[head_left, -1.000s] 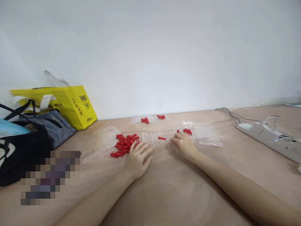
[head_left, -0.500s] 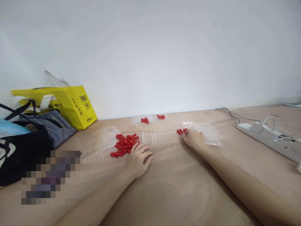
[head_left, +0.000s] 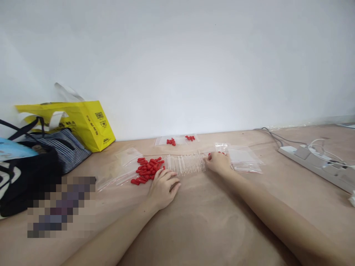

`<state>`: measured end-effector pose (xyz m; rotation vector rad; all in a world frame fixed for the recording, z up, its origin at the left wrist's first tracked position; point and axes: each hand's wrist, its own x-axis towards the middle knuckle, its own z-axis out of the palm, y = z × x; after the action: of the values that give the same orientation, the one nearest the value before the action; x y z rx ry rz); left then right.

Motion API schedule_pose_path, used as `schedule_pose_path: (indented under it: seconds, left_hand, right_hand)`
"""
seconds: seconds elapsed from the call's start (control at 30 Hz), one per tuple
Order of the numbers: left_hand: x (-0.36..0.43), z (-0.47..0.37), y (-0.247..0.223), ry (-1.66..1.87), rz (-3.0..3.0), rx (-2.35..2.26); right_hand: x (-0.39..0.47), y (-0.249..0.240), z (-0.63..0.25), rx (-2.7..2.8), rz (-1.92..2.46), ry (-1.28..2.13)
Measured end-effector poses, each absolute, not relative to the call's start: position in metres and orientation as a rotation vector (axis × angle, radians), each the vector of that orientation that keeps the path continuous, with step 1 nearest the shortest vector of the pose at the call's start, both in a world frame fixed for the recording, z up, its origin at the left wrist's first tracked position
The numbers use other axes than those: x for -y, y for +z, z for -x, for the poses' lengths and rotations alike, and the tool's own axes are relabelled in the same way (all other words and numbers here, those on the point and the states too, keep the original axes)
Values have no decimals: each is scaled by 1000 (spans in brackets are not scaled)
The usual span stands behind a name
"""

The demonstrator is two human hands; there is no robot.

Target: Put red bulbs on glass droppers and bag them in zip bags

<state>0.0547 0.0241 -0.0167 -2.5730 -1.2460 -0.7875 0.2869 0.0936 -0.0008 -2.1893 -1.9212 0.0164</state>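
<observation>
My left hand (head_left: 164, 189) lies palm down on the table, fingers stretched out and a little apart, at the right edge of a heap of small red elongated pieces (head_left: 146, 169). Just beyond its fingertips runs a row of thin white sticks that look like cotton swabs (head_left: 188, 164), laid side by side. At the right end of that row, my right hand (head_left: 217, 162) has its fingers pinched together. Whatever they hold, if anything, is hidden. A few red pieces (head_left: 223, 152) peek out behind the right hand, mostly covered by it.
Clear plastic bags (head_left: 245, 159) lie right of my right hand, with more bags (head_left: 126, 159) left of the red heap. Near the wall a bag (head_left: 161, 140) carries two red clusters. A power strip (head_left: 313, 166) with cables stands right; a yellow bag (head_left: 93, 125) and black bag (head_left: 33, 181) stand left.
My right hand has moved left from the small row of red pieces to the end of the white sticks, now covering most of those pieces. My left hand has stayed in place.
</observation>
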Motion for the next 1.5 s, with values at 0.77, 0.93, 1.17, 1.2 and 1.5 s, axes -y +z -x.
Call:
schedule_pose_path:
  seconds: [0.77,0.93,1.17,1.2,1.5]
  left_hand:
    - [-62,0,30,-554,2258,1840]
    - [-54,-19,33,-874,2348,1756]
    - [-16,-66,-2,-901,2677,1678]
    - [-13,-68,-5,-869,2705,1661]
    - [-15,-68,-9,-773,2767,1461]
  right_hand:
    - [-108,17,-278,1912,2230,193]
    - [-81,16,-268,2063,1999,78]
    - [-44,-14,-270,2380,1153,-443]
    - [-42,-18,-272,2396,1073,-462]
    - [-37,-30,-269,2400,889,-343]
